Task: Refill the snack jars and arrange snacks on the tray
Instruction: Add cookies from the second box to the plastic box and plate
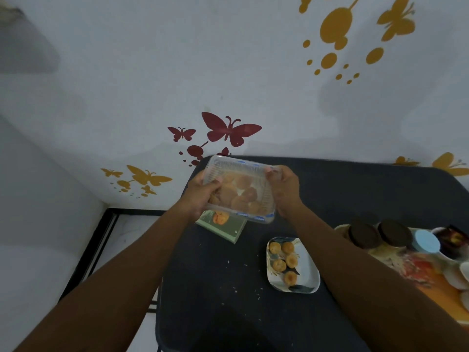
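Both my hands hold a clear plastic container (241,189) of round golden snacks in the air above the dark table (355,194). My left hand (203,194) grips its left end, and my right hand (284,186) grips its right end. Below it, near the table's middle, a small patterned plate (308,273) carries several round golden snacks (284,260). At the right edge a floral tray (416,265) bears two dark-lidded jars (363,233) (394,233) and a light-blue-lidded jar (427,241).
A green snack box (223,226) lies on the table under the container. White bowls (459,275) sit on the tray's right side. Crumbs are scattered on the table top. A white wall with butterfly stickers stands behind; the floor lies to the left.
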Demonstrator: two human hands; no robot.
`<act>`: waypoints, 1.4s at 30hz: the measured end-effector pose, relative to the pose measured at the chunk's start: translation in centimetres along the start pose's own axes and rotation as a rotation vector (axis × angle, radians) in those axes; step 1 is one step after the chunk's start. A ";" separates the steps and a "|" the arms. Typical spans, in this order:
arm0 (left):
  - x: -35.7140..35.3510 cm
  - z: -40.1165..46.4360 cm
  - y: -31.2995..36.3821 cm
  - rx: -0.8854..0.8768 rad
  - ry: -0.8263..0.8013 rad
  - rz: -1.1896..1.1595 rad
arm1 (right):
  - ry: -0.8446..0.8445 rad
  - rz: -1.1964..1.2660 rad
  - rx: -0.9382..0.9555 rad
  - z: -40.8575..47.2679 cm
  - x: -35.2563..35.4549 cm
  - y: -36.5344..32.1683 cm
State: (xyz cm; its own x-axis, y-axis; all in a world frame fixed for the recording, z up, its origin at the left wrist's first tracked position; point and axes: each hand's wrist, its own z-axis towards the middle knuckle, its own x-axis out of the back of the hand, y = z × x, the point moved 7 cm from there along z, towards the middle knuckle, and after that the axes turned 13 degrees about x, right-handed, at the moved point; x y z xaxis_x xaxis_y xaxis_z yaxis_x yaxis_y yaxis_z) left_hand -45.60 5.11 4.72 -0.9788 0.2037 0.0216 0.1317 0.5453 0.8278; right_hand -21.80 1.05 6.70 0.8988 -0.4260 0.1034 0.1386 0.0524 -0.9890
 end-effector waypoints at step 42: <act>4.5 0.4 -1.5 -0.196 0.120 0.123 | -0.103 -0.147 -0.336 0.5 -3.1 4.4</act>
State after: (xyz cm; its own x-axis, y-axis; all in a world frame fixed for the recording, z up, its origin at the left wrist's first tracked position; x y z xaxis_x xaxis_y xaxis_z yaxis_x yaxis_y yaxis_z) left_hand -50.15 5.52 3.35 -0.9705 0.1540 0.1857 0.2295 0.3522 0.9074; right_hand -23.74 3.01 2.07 0.9191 -0.3126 0.2399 0.1405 -0.3088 -0.9407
